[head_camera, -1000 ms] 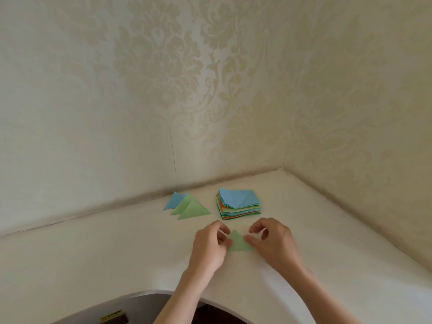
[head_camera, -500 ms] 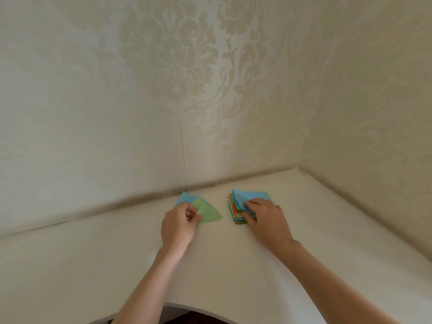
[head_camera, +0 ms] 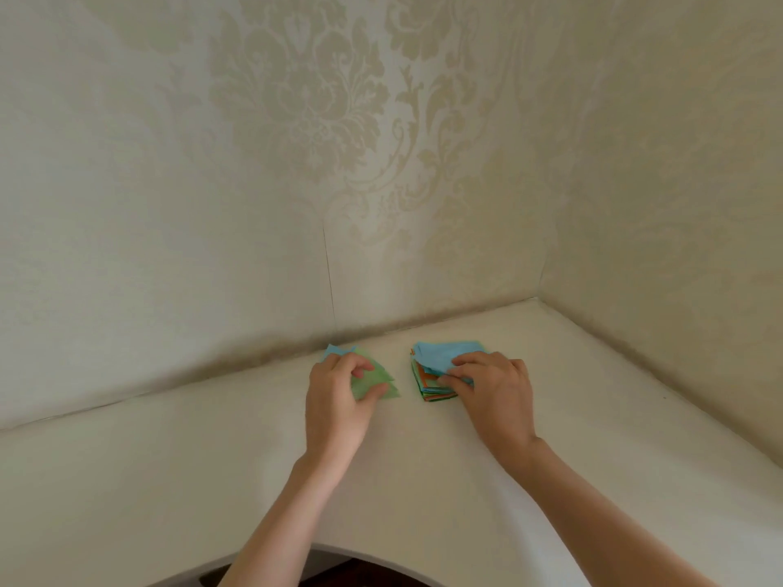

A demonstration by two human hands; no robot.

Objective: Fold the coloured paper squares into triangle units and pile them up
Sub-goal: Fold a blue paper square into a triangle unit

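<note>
left hand (head_camera: 334,400): fingers curled, pinching green triangle (head_camera: 375,381) on pile | right hand (head_camera: 493,387): fingertips pinching blue sheet (head_camera: 440,357) atop stack (head_camera: 428,385) | writing: none legible

— Any writing you can make out from here? A label, a number, a brand?

— None that I can read. The wallpaper (head_camera: 305,99) carries only a floral damask pattern, no letters. The coloured paper squares (head_camera: 436,374) are plain sheets, and the folded triangles (head_camera: 377,381) are plain too. The desk (head_camera: 169,459) bears no mark.
</note>
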